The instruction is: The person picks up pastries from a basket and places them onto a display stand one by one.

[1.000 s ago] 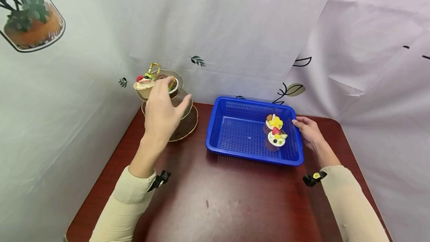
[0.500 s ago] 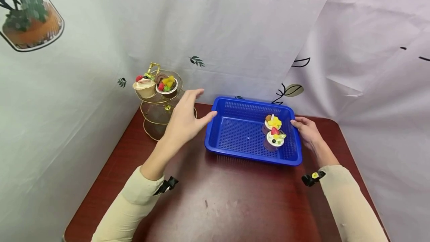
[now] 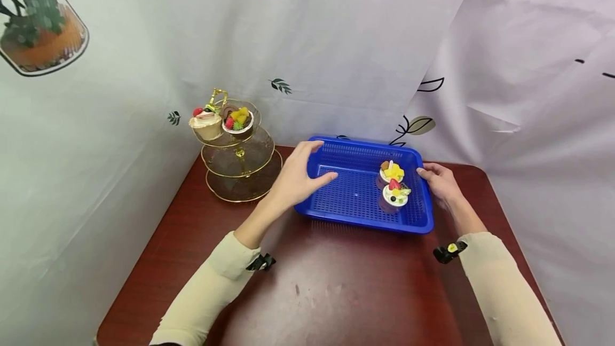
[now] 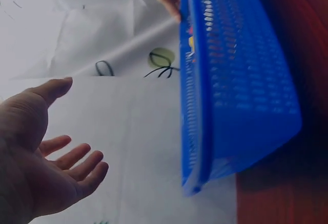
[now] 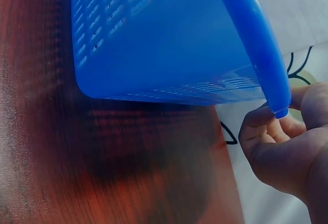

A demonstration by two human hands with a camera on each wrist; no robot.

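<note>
Basket handling, two hands
Head: left hand (image 3: 298, 180), fingers spread, is hovering over basket (image 3: 357, 196) on surface (image 3: 336, 282); right hand (image 3: 439, 183) is gripping its right rim. Left wrist: fingers (image 4: 77, 157) are holding nothing. Right wrist: fingers (image 5: 266, 126) are curling under rim. Judged next: careful reach for cupcakes (image 3: 394, 186).

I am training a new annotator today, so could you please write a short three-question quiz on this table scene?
1. True or false: the left hand grips a cake.
2. How many cakes sit in the blue basket?
3. Multiple choice: the cakes on the tiered stand sit on A) the top tier, B) the middle tier, C) the bottom tier.

Key
1. False: it is open and holds nothing, over the basket's left end.
2. Two, near the right end, beside the right hand at the rim.
3. A: two cakes on the top tier.
</note>
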